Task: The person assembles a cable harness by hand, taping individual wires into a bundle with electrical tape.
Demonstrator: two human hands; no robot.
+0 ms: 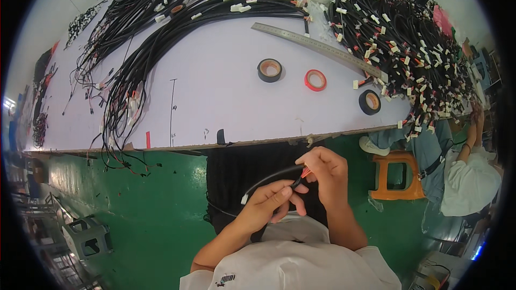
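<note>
Over my lap, just in front of the table edge, I hold a black sheathed cable (273, 178) with both hands. It arches above my left hand (273, 198) and ends in a small white connector (244, 199). My left thumb and fingers pinch a short black section near the exposed wires. My right hand (327, 174) is closed round the cable where red and orange wires (306, 172) come out of the black sheath. Its fingers partly hide that joint.
On the white table (215, 83) lie black tape (269, 70), red tape (315, 80), another black roll (370, 102) and a steel ruler (317, 47). Cable bundles (177, 35) lie left, a large cable heap (398, 48) right. An orange stool (380, 178) stands near another person (465, 182).
</note>
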